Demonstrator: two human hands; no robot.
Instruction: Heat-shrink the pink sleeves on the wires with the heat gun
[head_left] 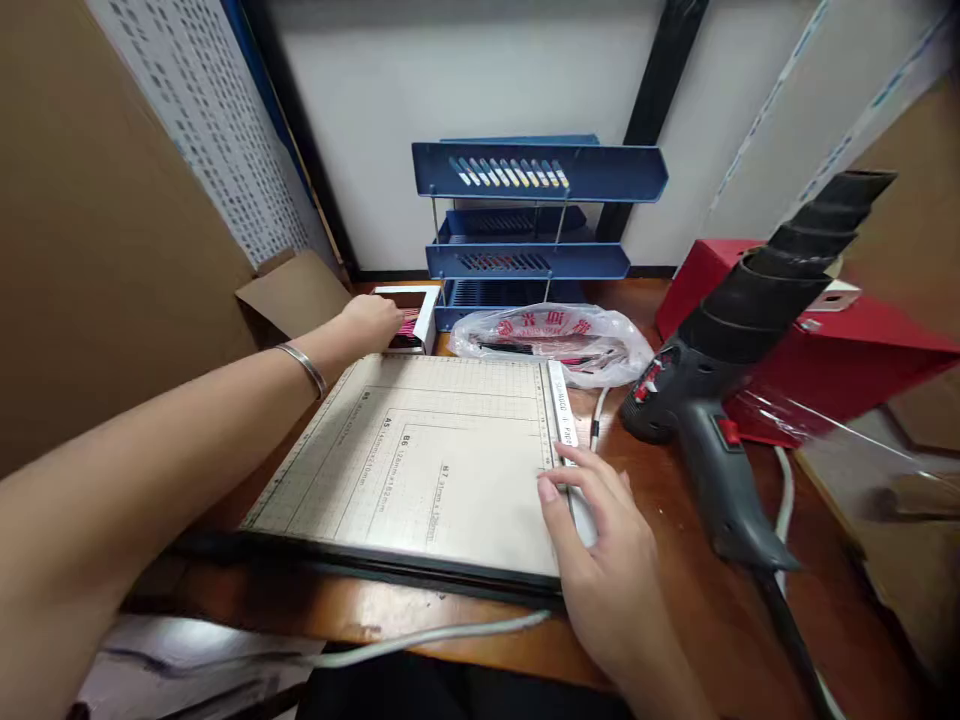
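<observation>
Left hand is stretched far forward, fingers curled into a small white box of pink/red items at the back left of the surface; it looks to be closing on the contents, but the grip itself is hidden behind the knuckles, so cannot tell if anything is pinched. Right hand lies palm-down, loosely released, fingertips resting on the cutter arm along the right edge of the paper trimmer, probably to steady the board while the other arm reaches across it. The trimmer sits flat at the near middle, its grid empty of paper. Just right of it a heat gun lies on its side, nozzle pointing up and away from the hands. A plastic bag lies behind the trimmer, in front of a blue tiered tray rack; a red box sits far right.
</observation>
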